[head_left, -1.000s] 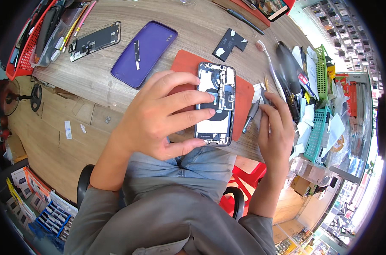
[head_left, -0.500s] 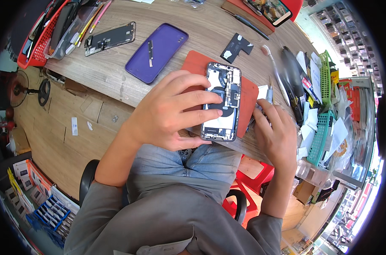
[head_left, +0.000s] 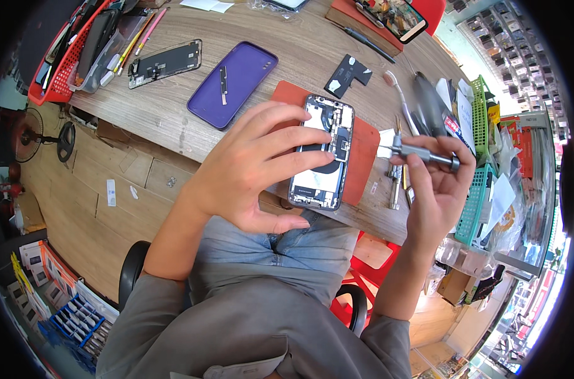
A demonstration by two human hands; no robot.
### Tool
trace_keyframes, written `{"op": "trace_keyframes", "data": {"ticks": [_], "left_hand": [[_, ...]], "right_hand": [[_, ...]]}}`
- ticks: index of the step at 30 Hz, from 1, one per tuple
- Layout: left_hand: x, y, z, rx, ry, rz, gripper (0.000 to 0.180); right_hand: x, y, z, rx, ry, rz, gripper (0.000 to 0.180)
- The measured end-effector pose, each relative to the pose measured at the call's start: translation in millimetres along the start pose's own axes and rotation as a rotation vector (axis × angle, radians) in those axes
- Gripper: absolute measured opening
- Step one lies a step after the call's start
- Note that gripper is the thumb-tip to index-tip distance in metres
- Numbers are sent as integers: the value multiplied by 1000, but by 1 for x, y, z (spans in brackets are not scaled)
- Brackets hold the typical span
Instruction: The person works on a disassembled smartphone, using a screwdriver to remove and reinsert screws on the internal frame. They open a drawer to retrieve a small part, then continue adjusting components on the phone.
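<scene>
An opened phone (head_left: 320, 170) with its inner parts bare lies partly over an orange-red mat (head_left: 364, 158). My left hand (head_left: 249, 161) lies across its left side, fingers spread on the inner parts, the thumb apart from the lower edge. Right of the mat, my right hand (head_left: 440, 189) holds a small silver-grey screwdriver (head_left: 420, 153) raised sideways, its thin end toward the phone. Below it another metal screwdriver (head_left: 395, 189) rests on the table. Beyond the phone lies a black L-shaped battery (head_left: 348, 76).
A purple phone case (head_left: 252, 72) with a thin black strip inside and a detached phone screen (head_left: 167, 63) lie at the far left. A red basket (head_left: 54, 82) stands beyond. On the right are a toothbrush (head_left: 401, 101), green basket (head_left: 480, 120) and teal basket (head_left: 473, 215).
My right hand has picked up the screwdriver from the table and lifted it, turning the palm up. My left thumb has come away from the phone's lower edge, and the phone has shifted slightly left.
</scene>
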State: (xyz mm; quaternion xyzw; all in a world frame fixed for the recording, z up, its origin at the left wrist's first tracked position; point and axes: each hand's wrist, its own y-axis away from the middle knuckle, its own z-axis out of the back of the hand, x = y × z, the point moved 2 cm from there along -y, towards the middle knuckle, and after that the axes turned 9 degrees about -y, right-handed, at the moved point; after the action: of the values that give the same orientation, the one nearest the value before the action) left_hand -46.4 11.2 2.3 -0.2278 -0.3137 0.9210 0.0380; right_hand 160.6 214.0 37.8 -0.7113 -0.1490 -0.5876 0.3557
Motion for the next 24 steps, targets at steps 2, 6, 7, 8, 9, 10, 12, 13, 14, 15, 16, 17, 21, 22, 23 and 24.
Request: {"op": "trace_keyframes", "data": {"ticks": [2,6,7,8,9,10,12,13,14,15,16,17,21,22,23,24], "left_hand": [[-1,-2,-1,19,-14,1,74],[2,-1,-3,61,-27,-25,76],[2,0,-4,60,-23,-22,75],[2,0,-4,59,-19,-19,75],[2,1,-5,59,-15,-16,75],[2,1,-5,56,-13,-14,75],[2,1,-5,50,-8,-12,75],[2,1,-5,51,-8,-14,75],[3,1,-5,51,-7,-15,76],[3,2,-6,52,-7,-17,76],[4,2,-7,52,-11,-18,77],[6,3,-8,53,-15,-20,78],[6,3,-10,35,-10,-25,79],[6,3,-10,39,-14,-23,79],[6,3,-10,44,-17,-21,79],[6,3,-10,48,-21,-19,79]], "right_hand": [[-2,-7,-13,59,73,20,49],[-4,-13,-29,112,200,45,45],[-6,-14,-30,124,242,62,44],[-7,-15,-31,120,253,62,43],[-7,-15,-32,116,264,62,43],[-8,-15,-32,110,275,62,42],[-7,-16,-34,110,291,53,41],[-6,-16,-34,107,299,49,41],[-6,-16,-34,111,310,51,41],[-6,-17,-34,115,321,53,41],[-6,-17,-35,121,330,56,41],[-6,-18,-36,118,333,54,40],[1,-21,-42,136,489,135,33],[4,-23,-43,148,561,177,30],[9,-26,-48,181,699,191,28],[16,-29,-54,214,838,204,26]]}}
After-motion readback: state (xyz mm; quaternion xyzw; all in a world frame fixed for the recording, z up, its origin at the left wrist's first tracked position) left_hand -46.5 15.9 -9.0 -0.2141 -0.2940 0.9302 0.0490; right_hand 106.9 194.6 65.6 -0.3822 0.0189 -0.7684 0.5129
